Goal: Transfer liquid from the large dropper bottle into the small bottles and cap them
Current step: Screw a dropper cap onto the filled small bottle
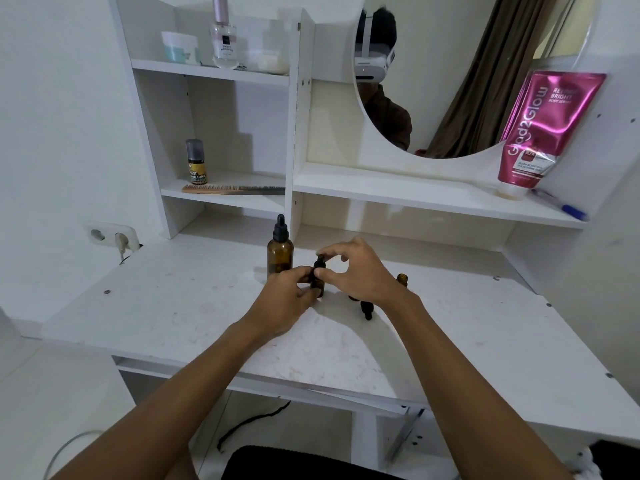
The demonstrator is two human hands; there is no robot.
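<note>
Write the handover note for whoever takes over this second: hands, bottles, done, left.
Left hand holds a small bottle upright on the desk.
Right hand pinches its dropper cap; tightening or loosening cannot be told.
Large dropper bottle stands capped, just behind the left hand.
Second small bottle stands uncapped behind the right wrist; a loose cap lies near it.
Done: unclear, fill levels are not visible.
Left: settle the held cap, check fills, cap the second bottle.
</note>
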